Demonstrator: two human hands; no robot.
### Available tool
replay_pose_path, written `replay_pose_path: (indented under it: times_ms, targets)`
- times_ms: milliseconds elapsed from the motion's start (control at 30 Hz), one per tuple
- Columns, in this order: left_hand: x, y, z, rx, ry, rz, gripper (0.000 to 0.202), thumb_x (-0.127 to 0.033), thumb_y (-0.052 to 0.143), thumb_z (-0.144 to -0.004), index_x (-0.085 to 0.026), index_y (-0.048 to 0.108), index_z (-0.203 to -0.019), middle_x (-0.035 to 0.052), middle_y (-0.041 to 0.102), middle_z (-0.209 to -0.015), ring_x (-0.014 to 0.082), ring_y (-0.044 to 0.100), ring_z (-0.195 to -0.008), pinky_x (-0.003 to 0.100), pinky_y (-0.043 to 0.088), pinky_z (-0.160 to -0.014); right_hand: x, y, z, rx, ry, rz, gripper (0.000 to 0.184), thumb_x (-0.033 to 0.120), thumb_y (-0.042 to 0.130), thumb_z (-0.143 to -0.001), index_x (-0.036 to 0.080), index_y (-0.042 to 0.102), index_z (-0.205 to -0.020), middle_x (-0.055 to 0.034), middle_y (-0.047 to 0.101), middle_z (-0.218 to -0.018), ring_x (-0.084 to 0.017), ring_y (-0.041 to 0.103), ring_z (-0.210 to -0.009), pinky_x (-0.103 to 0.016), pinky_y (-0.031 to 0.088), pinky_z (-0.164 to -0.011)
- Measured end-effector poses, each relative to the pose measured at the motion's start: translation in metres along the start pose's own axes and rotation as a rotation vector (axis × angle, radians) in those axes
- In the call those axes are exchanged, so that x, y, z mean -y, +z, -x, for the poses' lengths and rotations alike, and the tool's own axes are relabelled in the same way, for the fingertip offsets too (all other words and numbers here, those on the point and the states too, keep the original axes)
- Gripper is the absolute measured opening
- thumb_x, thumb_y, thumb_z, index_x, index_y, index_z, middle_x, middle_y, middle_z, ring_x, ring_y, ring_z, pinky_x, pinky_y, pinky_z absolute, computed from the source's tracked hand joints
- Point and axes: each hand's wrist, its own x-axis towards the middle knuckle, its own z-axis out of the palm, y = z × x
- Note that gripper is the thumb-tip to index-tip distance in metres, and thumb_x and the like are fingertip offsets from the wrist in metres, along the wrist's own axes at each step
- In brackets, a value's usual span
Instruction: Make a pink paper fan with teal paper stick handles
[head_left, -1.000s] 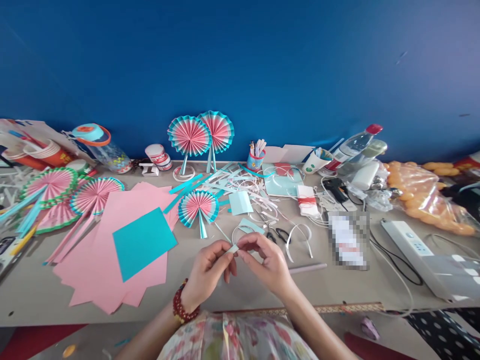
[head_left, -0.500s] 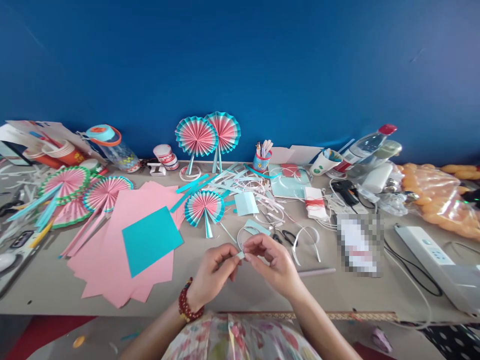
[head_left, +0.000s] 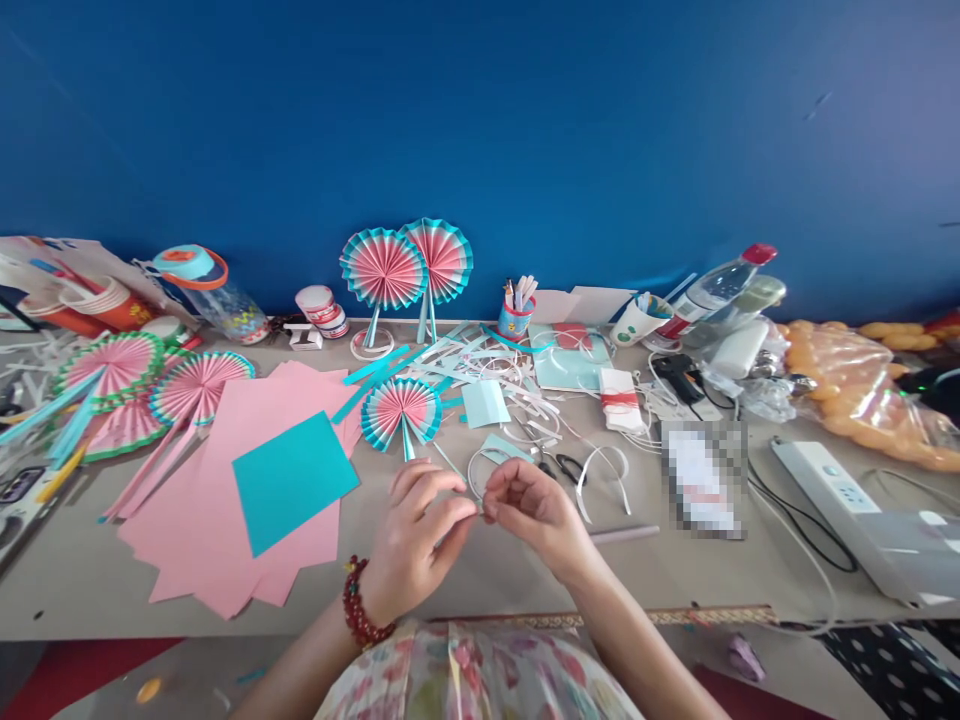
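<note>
lower centre, left hand (head_left: 416, 545) and right hand (head_left: 534, 515) each pinch an end of a looped strip (head_left: 471, 474) over the bench (head_left: 675, 575); joining likely needs aligned ends.

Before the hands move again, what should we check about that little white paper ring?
1. Grip: ok. The left hand and right hand both pinch the white paper ring at its near edge.
2. Ring's join closed: cannot tell, the fingertips hide it.
3. Ring free of the loose strips behind it: cannot tell.
4. Scissors away from the fingers: ok, they lie on the table beyond the right hand.
5. Small fan untouched: ok, it lies beyond the hands.
</note>
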Motion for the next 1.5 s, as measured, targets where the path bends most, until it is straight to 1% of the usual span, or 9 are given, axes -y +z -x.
replay_pose_path:
  times_ms: [133,367,533,733,967,1133,1233,1367,1500]
  targets:
    - [-0.001,-0.001,-0.003,0.014,0.044,-0.07,0.017,-0.007,0.06,-0.089,-0.02,0.063,-0.099,0.005,0.068,-0.094,0.0212,0.056,-0.094,0.04,0.043,-0.088,0.0,0.002,0.002,-0.047,-0.047,0.087,0.018,0.03,0.072,-0.082,0.021,0.058,-0.089,0.0005,0.063,-0.074,-0.014,0.06,-0.069,-0.026,0.047,-0.066]
    - [-0.004,0.0,-0.007,0.038,0.011,-0.082,0.015,-0.01,0.056,-0.092,-0.02,0.064,-0.099,0.0036,0.071,-0.089,0.0192,0.061,-0.086,0.036,0.043,-0.082,0.006,0.006,0.005,-0.141,-0.159,0.307,0.009,0.025,0.066,-0.084,0.02,0.059,-0.087,-0.001,0.064,-0.076,-0.015,0.062,-0.068,-0.026,0.05,-0.064]
    - [-0.006,-0.001,-0.01,0.054,-0.012,-0.065,0.015,-0.009,0.058,-0.09,-0.021,0.063,-0.098,0.0033,0.073,-0.09,0.0204,0.064,-0.087,0.037,0.044,-0.083,0.011,0.009,0.007,-0.18,-0.237,0.491,0.002,0.021,0.063,-0.085,0.021,0.061,-0.086,-0.0014,0.065,-0.078,-0.015,0.063,-0.07,-0.026,0.052,-0.066]
    - [-0.007,0.0,-0.011,0.039,-0.022,-0.061,0.014,-0.009,0.058,-0.088,-0.021,0.063,-0.095,0.0034,0.073,-0.089,0.021,0.064,-0.087,0.038,0.044,-0.083,0.011,0.01,0.01,-0.175,-0.333,0.663,0.007,0.016,0.058,-0.086,0.023,0.06,-0.086,-0.0004,0.065,-0.079,-0.015,0.063,-0.073,-0.026,0.05,-0.071]
    - [-0.007,0.004,-0.014,0.046,-0.052,-0.044,0.014,-0.008,0.056,-0.087,-0.02,0.062,-0.089,0.0034,0.071,-0.085,0.0205,0.062,-0.083,0.037,0.044,-0.079,0.01,0.01,0.009,-0.182,-0.349,0.674,0.009,0.015,0.057,-0.086,0.023,0.059,-0.086,0.0002,0.065,-0.078,-0.015,0.063,-0.072,-0.026,0.05,-0.07]
    - [-0.005,0.004,-0.011,0.035,-0.042,-0.024,0.015,-0.01,0.056,-0.087,-0.02,0.063,-0.095,0.0044,0.072,-0.089,0.021,0.063,-0.085,0.037,0.046,-0.079,0.012,0.011,0.01,-0.205,-0.326,0.666,0.008,0.015,0.058,-0.085,0.023,0.06,-0.085,-0.0001,0.066,-0.078,-0.015,0.063,-0.072,-0.026,0.051,-0.069]
    - [-0.005,0.004,-0.011,0.048,-0.041,-0.033,0.015,-0.01,0.056,-0.088,-0.021,0.063,-0.096,0.0043,0.073,-0.089,0.0215,0.064,-0.086,0.038,0.046,-0.079,0.014,0.012,0.01,-0.197,-0.346,0.691,0.009,0.015,0.057,-0.086,0.024,0.059,-0.086,0.0002,0.066,-0.078,-0.015,0.063,-0.072,-0.026,0.05,-0.07]
    - [-0.005,0.004,-0.013,0.076,-0.047,-0.066,0.014,-0.01,0.055,-0.088,-0.021,0.064,-0.092,0.0044,0.072,-0.086,0.0214,0.063,-0.085,0.038,0.045,-0.079,0.016,0.013,0.009,-0.177,-0.376,0.737,0.01,0.015,0.055,-0.087,0.024,0.058,-0.086,-0.0002,0.065,-0.078,-0.016,0.063,-0.072,-0.028,0.05,-0.072]
    - [-0.006,0.005,-0.013,0.081,-0.076,-0.07,0.014,-0.011,0.052,-0.088,-0.02,0.062,-0.085,0.0043,0.07,-0.081,0.0212,0.061,-0.081,0.037,0.045,-0.076,0.013,0.013,0.008,-0.177,-0.341,0.704,0.01,0.014,0.057,-0.084,0.023,0.059,-0.085,0.0002,0.065,-0.077,-0.016,0.063,-0.072,-0.027,0.05,-0.071]
